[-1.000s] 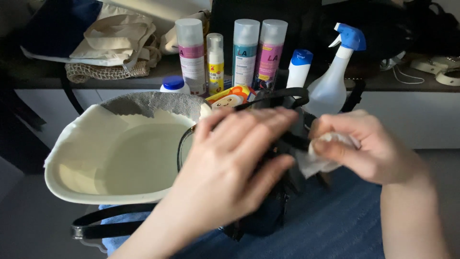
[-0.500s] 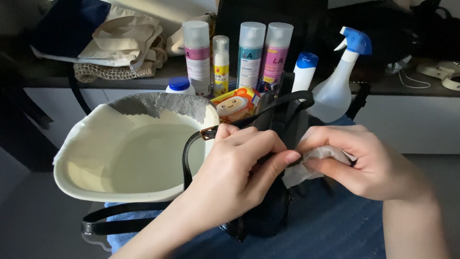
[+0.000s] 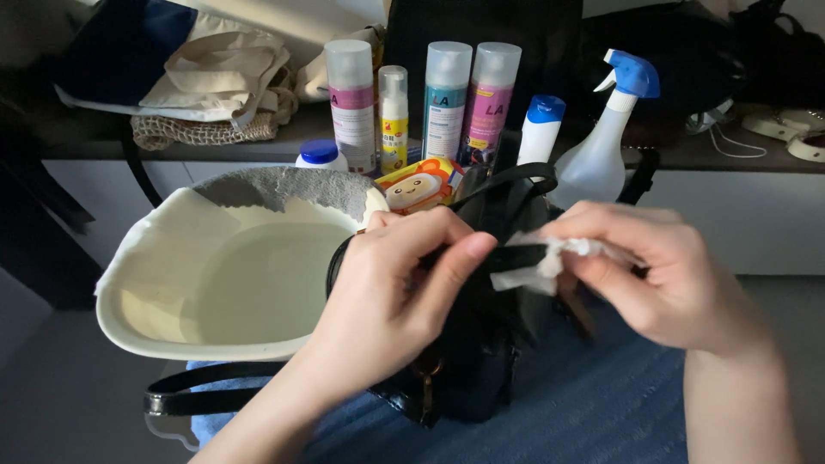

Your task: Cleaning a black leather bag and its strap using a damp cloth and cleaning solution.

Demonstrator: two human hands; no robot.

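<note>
- Right hand [image 3: 666, 279]: thumb and first fingers pinched together on a crumpled white wipe [image 3: 543, 262]; wipe end pressed against the strap. Other fingers curled in.
- Left hand [image 3: 400, 288]: thumb and index finger closed on the black strap [image 3: 516, 255], gripping it just left of the wipe; remaining fingers folded loosely over the bag top.
- Strap between the two hands runs roughly left-right, long axis near level, pulled taut; a second strap loop [image 3: 507, 178] arches up behind it.
- Black handbag [image 3: 468, 361] sits upright under the hands, centre of view, top toward the shelf behind. Glossy; a small metal fitting low on its front, detail too dark to tell for sure.
- Bag rests on a blue ribbed towel [image 3: 584, 412]; another black strap [image 3: 206, 399] lies flat at lower left, running left-right.
- Cream basin [image 3: 206, 283] just left of the bag, touching or nearly so; a grey cloth [image 3: 284, 185] draped over its far rim.
- Small orange cartoon packet [image 3: 417, 183] behind the left hand, leaning against the basin rim.
- Shelf behind: four tall spray cans [image 3: 447, 99], white bottle with blue cap [image 3: 540, 129], clear spray bottle with blue trigger [image 3: 606, 146], blue-lidded jar [image 3: 320, 155].
- Far left on shelf: folded canvas tote bags [image 3: 215, 82].
</note>
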